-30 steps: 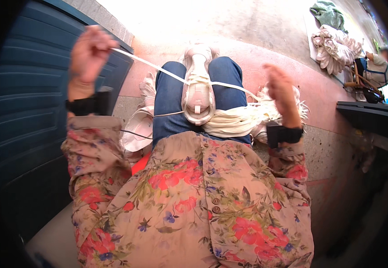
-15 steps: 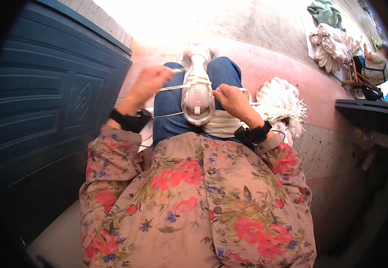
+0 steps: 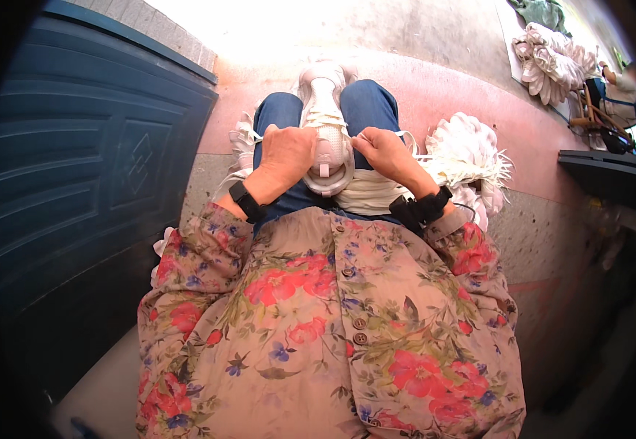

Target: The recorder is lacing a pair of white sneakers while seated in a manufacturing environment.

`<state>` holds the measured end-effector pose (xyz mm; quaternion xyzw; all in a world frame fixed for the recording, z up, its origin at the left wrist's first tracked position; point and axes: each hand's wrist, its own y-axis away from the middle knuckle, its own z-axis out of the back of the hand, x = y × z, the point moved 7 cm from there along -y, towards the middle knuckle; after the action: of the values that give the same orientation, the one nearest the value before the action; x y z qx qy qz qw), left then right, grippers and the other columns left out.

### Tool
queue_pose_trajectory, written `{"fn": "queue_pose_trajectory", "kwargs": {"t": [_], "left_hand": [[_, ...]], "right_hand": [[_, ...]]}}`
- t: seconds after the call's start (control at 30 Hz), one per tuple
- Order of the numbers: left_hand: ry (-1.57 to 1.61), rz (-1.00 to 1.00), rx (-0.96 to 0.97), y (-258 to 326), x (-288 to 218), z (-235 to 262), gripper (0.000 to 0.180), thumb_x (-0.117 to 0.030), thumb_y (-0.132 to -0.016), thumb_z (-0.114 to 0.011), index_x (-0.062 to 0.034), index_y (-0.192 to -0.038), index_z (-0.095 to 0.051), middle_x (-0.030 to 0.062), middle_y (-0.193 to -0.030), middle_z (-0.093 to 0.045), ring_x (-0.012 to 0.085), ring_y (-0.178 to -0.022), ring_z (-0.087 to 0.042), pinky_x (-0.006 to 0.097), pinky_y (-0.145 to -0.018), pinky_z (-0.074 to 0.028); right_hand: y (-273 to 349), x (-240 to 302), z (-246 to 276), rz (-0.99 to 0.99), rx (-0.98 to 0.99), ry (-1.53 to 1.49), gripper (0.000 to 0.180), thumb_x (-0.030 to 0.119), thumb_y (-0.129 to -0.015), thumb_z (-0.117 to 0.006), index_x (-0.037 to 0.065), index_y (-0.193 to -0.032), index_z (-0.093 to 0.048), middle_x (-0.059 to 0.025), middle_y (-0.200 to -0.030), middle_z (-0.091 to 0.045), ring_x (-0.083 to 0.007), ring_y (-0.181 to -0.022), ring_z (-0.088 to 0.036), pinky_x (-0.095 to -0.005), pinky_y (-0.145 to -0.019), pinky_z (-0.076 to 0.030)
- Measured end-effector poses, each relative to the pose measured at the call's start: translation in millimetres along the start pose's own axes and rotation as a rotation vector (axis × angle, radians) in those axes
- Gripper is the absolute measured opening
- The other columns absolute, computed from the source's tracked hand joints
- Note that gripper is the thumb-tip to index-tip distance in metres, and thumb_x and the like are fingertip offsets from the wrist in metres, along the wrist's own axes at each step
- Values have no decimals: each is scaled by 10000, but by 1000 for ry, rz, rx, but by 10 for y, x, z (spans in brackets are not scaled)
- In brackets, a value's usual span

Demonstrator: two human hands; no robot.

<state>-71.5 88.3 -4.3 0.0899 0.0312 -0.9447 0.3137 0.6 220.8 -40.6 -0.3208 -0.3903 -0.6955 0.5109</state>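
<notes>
White lace ends [image 3: 365,139] pinched in both hands, left [image 3: 286,150] and right [image 3: 380,152]; pull evenly over the shoe [image 3: 325,132], seemingly snug.

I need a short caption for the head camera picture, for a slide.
Both hands, left hand and right hand, grip white laces on a pale sneaker in the lap.

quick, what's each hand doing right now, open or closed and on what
Left hand: closed on the white lace at the pale shoe on the lap.
Right hand: closed, pinching the white lace beside the shoe.
</notes>
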Motion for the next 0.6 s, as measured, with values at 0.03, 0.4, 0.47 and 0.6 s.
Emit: {"fn": "queue_pose_trajectory", "kwargs": {"t": [0.03, 0.4, 0.47, 0.6], "left_hand": [[-2, -2, 4, 16, 7, -10, 173, -197, -802, -519, -81, -697, -595, 123, -592, -578, 289, -544, -566, 384, -541, -370], [204, 156, 24, -42, 152, -80, 131, -155, -778, -552, -46, -778, -625, 152, -606, -591, 251, -556, -588, 315, -616, -438], [459, 236, 74, -60, 239, -175, 129, -147, -773, -569, -33, -788, -628, 135, -618, -596, 203, -579, -585, 290, -625, -444], [1367, 613, 219, 32, 325, -490, 158, -138, -767, -610, 18, -781, -629, 79, -672, -608, 97, -660, -554, 258, -601, -445]], "right_hand": [[-5, 29, 2, 4, 22, 47, 310, 264, -826, -512, -35, -752, -555, -231, -698, -559, -390, -707, -541, -423, -612, -412], [-34, 395, -94, 206, -166, -116, 257, 158, -778, -566, 43, -1004, -522, -165, -797, -612, -330, -749, -585, -395, -641, -448], [-52, 338, -142, 145, -236, 73, 264, 115, -772, -547, 56, -1027, -511, -158, -831, -618, -327, -775, -591, -404, -660, -459], [-31, 307, -128, 172, -281, 91, 263, 91, -771, -533, 55, -1031, -516, -162, -825, -623, -333, -792, -592, -412, -672, -463]]}}
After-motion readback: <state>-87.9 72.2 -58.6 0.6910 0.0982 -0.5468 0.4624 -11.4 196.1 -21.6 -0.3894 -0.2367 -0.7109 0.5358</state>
